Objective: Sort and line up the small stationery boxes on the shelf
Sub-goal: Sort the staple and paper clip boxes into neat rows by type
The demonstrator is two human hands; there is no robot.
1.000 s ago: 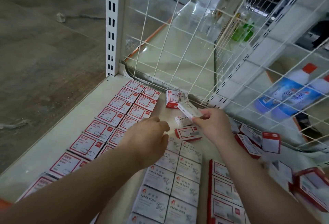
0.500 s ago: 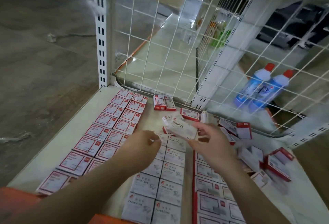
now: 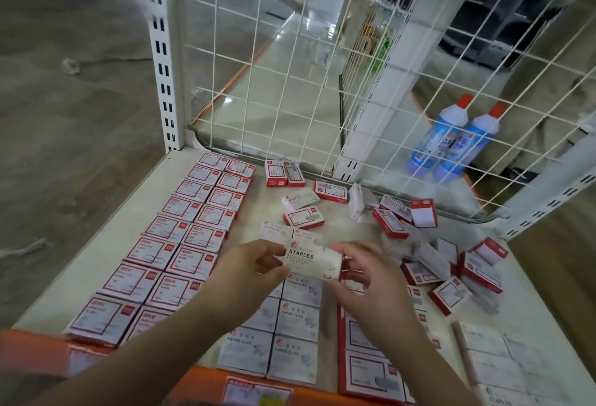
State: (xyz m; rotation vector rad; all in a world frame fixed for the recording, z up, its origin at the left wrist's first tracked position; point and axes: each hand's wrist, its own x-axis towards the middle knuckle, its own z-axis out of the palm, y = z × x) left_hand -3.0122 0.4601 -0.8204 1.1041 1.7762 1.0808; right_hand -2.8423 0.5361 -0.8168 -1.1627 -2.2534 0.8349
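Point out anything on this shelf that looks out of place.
A jumble of red-edged boxes lies tilted and overlapping at the right, unlike the neat red-edged rows at the left. Several loose boxes sit askew near the wire back.

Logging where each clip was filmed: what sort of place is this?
Probably a shop: a white wire-mesh shelf back, rows of red-bordered stationery boxes, and blue cleaner bottles with red caps behind.

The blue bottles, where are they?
In the head view the two blue bottles are at the upper right, side by side behind the wire grid, beyond the shelf and its loose boxes.
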